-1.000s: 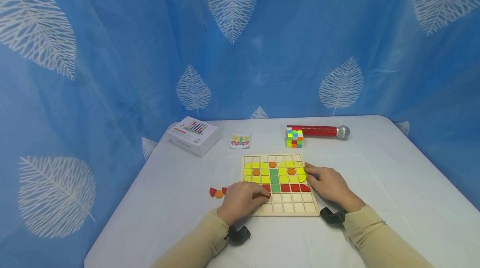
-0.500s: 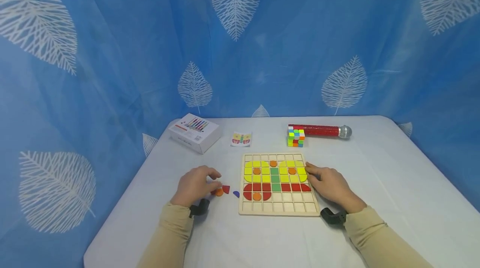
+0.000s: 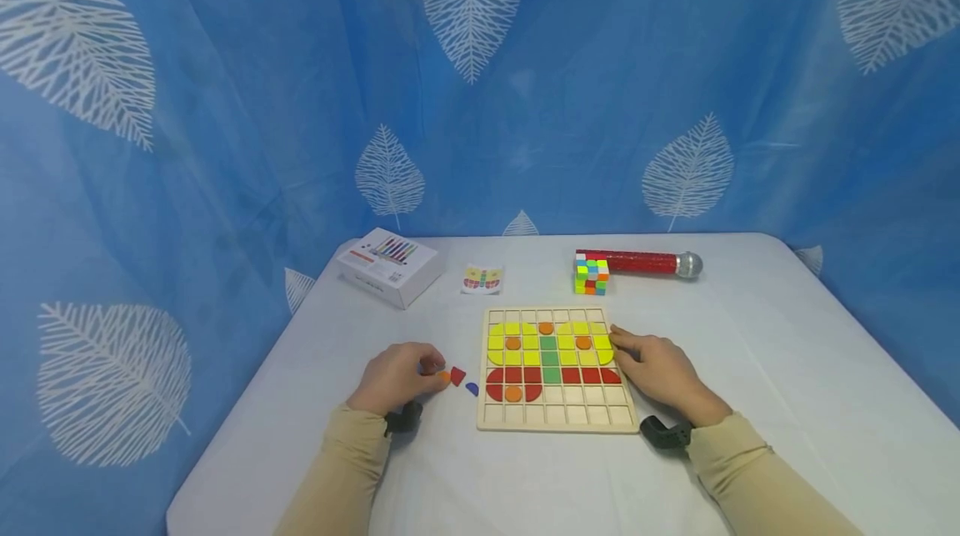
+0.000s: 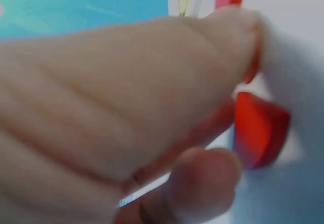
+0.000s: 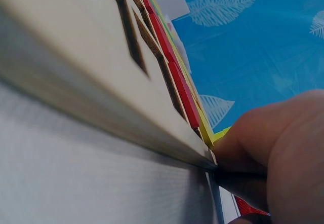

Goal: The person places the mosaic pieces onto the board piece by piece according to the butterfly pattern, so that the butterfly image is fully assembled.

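Observation:
My left hand [image 3: 397, 373] is at the loose pieces left of the wooden grid board [image 3: 558, 416]. Its thumb lies over an orange disc [image 3: 444, 378]. In the left wrist view a red quarter-round piece [image 4: 259, 132] lies between the thumb and a finger; it does not look gripped. Another red piece [image 3: 458, 375] and a blue half-round piece [image 3: 472, 388] lie between hand and board. My right hand [image 3: 660, 369] holds the board's right edge, its fingertips at the rim. Yellow, green, red and orange pieces sit in the board's cells.
Behind the board lie a small pattern card [image 3: 482, 279], a white box [image 3: 392, 266], a puzzle cube [image 3: 592, 275] and a red microphone [image 3: 645, 262]. All stand on a white-covered table [image 3: 750, 336], with a blue leaf-patterned curtain [image 3: 585, 102] behind it.
My left hand has left the board and moved left to the loose pieces. An orange disc and red pieces now show at the board's lower left. Orange disc and loose red piece have shifted slightly right.

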The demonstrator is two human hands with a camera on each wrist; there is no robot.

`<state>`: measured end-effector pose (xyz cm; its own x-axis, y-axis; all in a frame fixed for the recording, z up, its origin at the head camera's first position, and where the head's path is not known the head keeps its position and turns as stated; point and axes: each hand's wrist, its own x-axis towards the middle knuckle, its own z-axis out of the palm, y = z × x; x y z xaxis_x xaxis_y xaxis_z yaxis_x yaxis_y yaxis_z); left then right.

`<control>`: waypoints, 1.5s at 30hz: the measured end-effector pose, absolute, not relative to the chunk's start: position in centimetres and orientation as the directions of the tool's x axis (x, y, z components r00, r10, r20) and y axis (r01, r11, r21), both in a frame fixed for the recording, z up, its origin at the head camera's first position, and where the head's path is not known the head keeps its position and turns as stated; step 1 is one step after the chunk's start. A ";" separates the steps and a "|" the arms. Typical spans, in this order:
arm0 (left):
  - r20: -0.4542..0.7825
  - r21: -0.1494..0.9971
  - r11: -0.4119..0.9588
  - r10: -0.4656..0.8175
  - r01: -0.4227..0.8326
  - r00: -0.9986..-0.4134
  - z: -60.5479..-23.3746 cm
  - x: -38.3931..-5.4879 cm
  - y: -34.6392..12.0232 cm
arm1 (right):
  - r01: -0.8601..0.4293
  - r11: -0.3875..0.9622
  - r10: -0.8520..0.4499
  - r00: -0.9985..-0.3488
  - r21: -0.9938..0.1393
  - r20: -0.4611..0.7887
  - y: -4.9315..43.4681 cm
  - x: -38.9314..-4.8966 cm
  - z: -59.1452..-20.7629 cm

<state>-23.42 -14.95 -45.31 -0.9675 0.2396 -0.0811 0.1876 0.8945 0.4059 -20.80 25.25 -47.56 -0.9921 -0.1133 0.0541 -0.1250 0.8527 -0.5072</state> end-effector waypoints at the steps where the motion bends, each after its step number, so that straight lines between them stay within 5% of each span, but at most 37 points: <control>1: -0.074 0.401 0.894 0.248 0.199 -0.966 -45.3 -23.4 -14.9 | -0.127 0.854 -0.114 -0.992 -0.505 0.057 25.3 -20.8 -47.5; 9: -0.022 0.369 0.908 0.220 0.197 -0.975 -45.3 -23.4 -14.5 | -0.136 0.852 -0.117 -0.991 -0.506 0.069 25.4 -20.8 -47.6; 19: 0.023 0.424 0.776 0.506 0.466 -0.862 -45.8 -23.1 -12.3 | -0.134 0.852 -0.119 -0.991 -0.506 0.064 25.6 -20.9 -47.5; 33: 0.075 0.404 0.800 0.455 0.444 -0.888 -45.8 -22.8 -11.7 | -0.136 0.852 -0.118 -0.991 -0.505 0.067 25.3 -20.9 -47.6; 45: 0.242 0.385 0.654 0.610 0.652 -0.755 -45.5 -20.3 -5.2 | -0.116 0.865 -0.096 -0.993 -0.489 0.067 25.3 -21.0 -47.7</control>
